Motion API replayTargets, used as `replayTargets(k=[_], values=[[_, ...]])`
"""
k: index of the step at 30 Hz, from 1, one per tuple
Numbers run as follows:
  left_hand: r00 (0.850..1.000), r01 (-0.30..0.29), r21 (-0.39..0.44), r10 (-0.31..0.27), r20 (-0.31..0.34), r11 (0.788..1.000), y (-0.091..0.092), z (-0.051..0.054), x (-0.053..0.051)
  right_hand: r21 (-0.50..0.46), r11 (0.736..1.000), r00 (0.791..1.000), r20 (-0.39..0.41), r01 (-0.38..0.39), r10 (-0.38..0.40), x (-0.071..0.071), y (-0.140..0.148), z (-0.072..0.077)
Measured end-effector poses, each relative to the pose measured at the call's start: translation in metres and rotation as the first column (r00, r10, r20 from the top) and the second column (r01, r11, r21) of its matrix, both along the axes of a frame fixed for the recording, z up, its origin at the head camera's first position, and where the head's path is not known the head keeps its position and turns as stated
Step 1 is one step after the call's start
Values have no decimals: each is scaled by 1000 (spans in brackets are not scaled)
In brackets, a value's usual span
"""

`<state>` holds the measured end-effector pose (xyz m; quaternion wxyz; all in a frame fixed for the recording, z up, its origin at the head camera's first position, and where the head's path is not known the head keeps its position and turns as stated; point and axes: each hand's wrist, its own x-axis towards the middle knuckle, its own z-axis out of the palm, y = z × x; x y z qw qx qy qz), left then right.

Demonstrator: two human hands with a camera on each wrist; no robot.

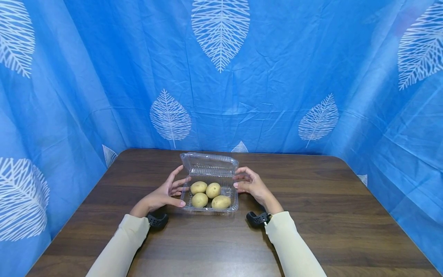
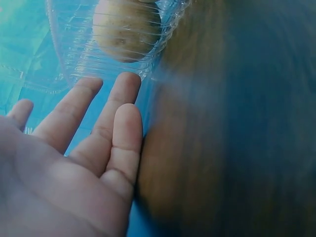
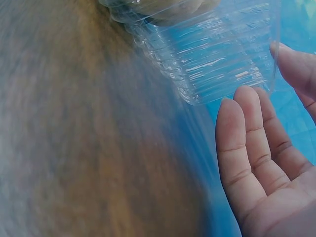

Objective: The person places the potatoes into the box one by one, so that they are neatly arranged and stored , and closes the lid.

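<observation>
A clear plastic clamshell container (image 1: 226,191) sits on the table, its hinged lid (image 1: 211,163) raised at the back. Inside the base lie several yellowish potatoes (image 1: 213,190). My left hand (image 1: 162,195) is at the container's left side, fingers spread and thumb by the front left corner. In the left wrist view, fingertips (image 2: 127,81) meet the ribbed wall, with a potato (image 2: 126,34) behind it. On the right side my right hand (image 1: 254,186) has its fingers lightly bent against the wall. The right wrist view shows the thumb (image 3: 294,66) at the container's rim.
The brown wooden table (image 1: 328,215) extends around the container on all sides. Blue curtains (image 1: 270,77) with white leaf prints stand behind it and along both sides. Each wrist wears a black strap-on device (image 1: 257,219).
</observation>
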<state>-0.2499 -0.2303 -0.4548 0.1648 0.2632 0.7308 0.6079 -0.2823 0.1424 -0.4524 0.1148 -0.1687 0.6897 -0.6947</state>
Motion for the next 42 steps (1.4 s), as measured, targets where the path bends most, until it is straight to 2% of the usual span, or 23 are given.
replayTargets(k=[11,19,24,35,42], values=[[1000,17,23,-16,-12,1000,0,2,0,8,1000,1000,-22,-13,13,-2,0,-2],[1000,-2,16,2,7,1000,0,2,0,30,1000,1000,-26,-11,12,-1,0,2],[999,-13,8,13,30,1000,1,1,0,47,999,999,-35,2,-1,2,1,0],[999,-14,14,13,29,1000,1,3,2,105,992,996,-58,73,-67,4,-1,-2],[999,-20,9,20,32,1000,2,4,3,144,989,998,-53,31,-23,6,4,1]])
